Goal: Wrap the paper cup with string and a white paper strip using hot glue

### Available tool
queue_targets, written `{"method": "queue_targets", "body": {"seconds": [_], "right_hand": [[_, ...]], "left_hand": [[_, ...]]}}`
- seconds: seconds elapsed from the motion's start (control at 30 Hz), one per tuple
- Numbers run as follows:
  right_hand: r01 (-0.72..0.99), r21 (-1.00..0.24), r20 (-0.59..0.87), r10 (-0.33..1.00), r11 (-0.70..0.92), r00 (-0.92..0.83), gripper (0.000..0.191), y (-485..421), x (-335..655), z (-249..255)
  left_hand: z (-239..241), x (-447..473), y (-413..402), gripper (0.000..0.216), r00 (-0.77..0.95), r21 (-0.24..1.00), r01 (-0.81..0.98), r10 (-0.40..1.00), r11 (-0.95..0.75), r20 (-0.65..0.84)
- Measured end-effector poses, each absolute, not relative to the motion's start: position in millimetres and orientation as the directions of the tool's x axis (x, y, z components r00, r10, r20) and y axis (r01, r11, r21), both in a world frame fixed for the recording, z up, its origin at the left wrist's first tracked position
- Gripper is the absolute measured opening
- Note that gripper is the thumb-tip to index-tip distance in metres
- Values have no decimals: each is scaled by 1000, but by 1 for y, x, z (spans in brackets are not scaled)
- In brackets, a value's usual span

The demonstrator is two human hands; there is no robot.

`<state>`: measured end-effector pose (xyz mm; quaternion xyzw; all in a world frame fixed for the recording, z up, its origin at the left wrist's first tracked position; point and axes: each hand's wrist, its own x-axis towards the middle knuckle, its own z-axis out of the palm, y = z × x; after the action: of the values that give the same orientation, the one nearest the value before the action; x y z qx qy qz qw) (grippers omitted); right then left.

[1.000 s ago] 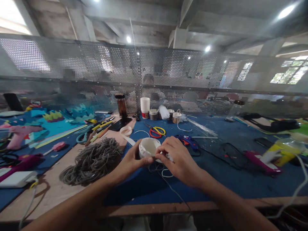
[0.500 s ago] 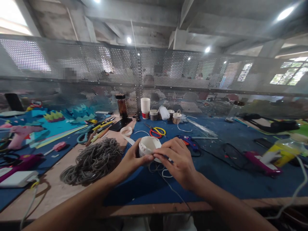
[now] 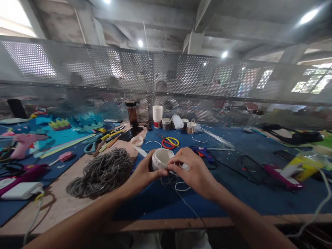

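Observation:
My left hand [image 3: 142,173] is wrapped round the left side of a white paper cup [image 3: 161,158], thumb pressed on its near rim. On the right, my right hand [image 3: 193,172] pinches the cup's near edge, where a white cord [image 3: 181,188] loops down onto the blue mat [image 3: 233,193]. The cup's open mouth faces me. Beside my left hand lies a pile of grey cord [image 3: 102,171]. A blue glue gun [image 3: 203,152] rests just beyond my right hand.
Red-and-yellow scissors [image 3: 168,141], a stack of paper cups [image 3: 157,116], a brown bottle [image 3: 132,113] and small jars stand further back. Coloured foam sheets [image 3: 59,133] and tools lie left; a pink glue gun [image 3: 278,173] and yellow cup lie right. A perforated metal screen [image 3: 181,79] closes the bench, people behind it.
Both hands stay on the cup; the fingers of my right hand have shifted slightly along its near rim. The view has drifted a little.

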<state>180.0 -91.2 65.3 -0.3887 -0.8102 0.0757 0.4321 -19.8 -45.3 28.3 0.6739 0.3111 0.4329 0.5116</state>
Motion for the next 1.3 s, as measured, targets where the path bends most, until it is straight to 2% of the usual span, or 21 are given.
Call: {"method": "queue_targets", "body": {"seconds": [0.17,0.37,0.5,0.77,0.87,0.97,1.1,1.3], "right_hand": [[630,-306,780,568,713,-264,12,-94,178,59],[667,-207,782,531,716,-327,12,-95,175,56],[655,-271,753,580,705,-311,9,-94,172,57],[577,-501,613,735,645,-290,5,-94,170,70],[554,-524,619,736,647,-274,4,-94,171,67],[605,-410,723,648,683,-241,8,-94,170,58],[691,-201,791,531,694,-303,15,-97,170,51],[724,-105,789,501,681,-356,13,-99,167,51]], "left_hand": [[31,-19,-46,54,398,954,4,875,-301,274],[27,-19,-44,57,372,945,50,884,-323,282],[28,-19,-45,58,368,941,27,879,-337,304],[32,-18,-51,62,398,936,25,863,-350,312],[32,-18,-49,62,378,933,51,871,-357,313],[30,-18,-47,61,344,918,92,878,-386,334],[25,-20,-44,63,317,901,122,877,-416,362],[23,-20,-44,57,326,893,107,864,-436,383]]}}
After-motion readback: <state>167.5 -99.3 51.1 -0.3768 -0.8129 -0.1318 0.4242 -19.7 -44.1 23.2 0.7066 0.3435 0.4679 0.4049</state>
